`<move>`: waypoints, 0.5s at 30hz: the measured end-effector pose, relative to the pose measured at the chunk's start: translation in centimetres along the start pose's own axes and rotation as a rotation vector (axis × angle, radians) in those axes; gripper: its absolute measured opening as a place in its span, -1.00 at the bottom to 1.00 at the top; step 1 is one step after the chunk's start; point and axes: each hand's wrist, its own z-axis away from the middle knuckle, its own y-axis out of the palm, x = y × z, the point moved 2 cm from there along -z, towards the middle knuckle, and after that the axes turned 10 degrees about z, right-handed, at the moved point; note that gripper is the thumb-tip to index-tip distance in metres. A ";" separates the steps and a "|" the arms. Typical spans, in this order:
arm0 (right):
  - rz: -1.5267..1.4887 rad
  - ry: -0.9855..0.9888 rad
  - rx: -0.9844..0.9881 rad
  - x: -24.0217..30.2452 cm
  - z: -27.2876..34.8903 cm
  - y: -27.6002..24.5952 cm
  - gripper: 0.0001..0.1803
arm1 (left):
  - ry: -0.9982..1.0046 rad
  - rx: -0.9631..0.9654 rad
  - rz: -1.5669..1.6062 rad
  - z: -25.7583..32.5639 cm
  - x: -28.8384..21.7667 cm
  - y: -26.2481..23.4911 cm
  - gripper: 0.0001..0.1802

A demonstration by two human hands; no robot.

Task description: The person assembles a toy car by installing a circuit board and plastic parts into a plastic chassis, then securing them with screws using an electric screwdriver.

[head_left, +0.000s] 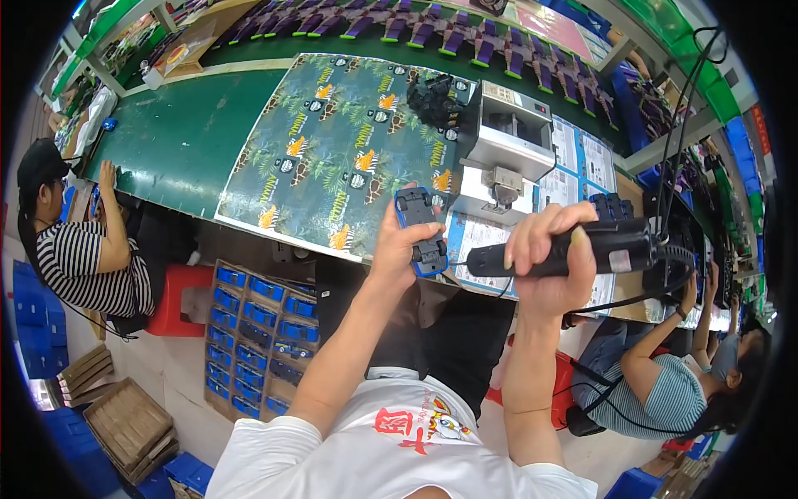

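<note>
My left hand (397, 249) holds a small blue toy car (421, 230) upside down, its black underside and wheels facing up. My right hand (553, 258) grips a black electric screwdriver (582, 248), held level, its tip pointing left at the car's lower end. A black cable runs from the screwdriver's rear up to the right. Both hands are raised over the front edge of the green workbench (187, 137), just ahead of a grey metal machine (507, 133).
A printed leaf-pattern sheet (332, 150) covers the bench, with a pile of black parts (432, 100) on it. A cardboard tray of blue toy cars (249, 341) sits on the floor by a red stool (179, 295). Seated people work at left (87, 249) and right (665, 391).
</note>
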 end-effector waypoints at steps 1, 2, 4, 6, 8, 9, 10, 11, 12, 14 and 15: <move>0.000 0.000 0.014 0.0 0.3 0.4 -0.73 | -0.004 -0.001 -0.001 0.0 0.1 0.0 -0.14; 0.009 0.001 0.025 0.0 0.5 0.7 -0.72 | -0.001 0.004 -0.005 -0.1 0.1 0.1 -0.15; 0.017 0.006 0.036 -0.4 0.8 0.9 -0.72 | 0.004 0.007 -0.011 -0.1 0.2 0.2 -0.15; 0.005 0.026 0.039 -0.8 0.9 1.2 -0.73 | -0.001 -0.006 -0.005 0.0 0.1 0.3 -0.13; 0.011 0.036 0.032 -1.1 1.0 1.4 -0.74 | -0.002 -0.010 -0.009 0.1 0.1 0.3 -0.13; 0.019 0.046 0.026 -1.4 1.1 1.5 -0.75 | -0.004 -0.012 -0.012 0.1 0.1 0.2 -0.13; 0.019 0.046 0.022 -1.5 1.3 1.5 -0.75 | -0.007 -0.012 -0.013 0.1 0.1 0.2 -0.13; 0.044 0.070 0.019 -1.8 1.4 1.6 -0.76 | -0.008 -0.010 -0.012 0.1 0.1 0.3 -0.14; 0.068 0.094 0.015 -2.1 1.6 1.7 -0.78 | -0.009 -0.008 -0.012 0.1 0.2 0.3 -0.15; 0.072 0.107 0.032 -2.8 1.7 1.8 -0.76 | -0.030 -0.015 0.007 0.0 0.2 0.1 -0.17; 0.061 0.099 0.082 -3.1 1.7 1.7 -0.75 | -0.048 -0.018 0.028 -0.1 0.2 0.0 -0.19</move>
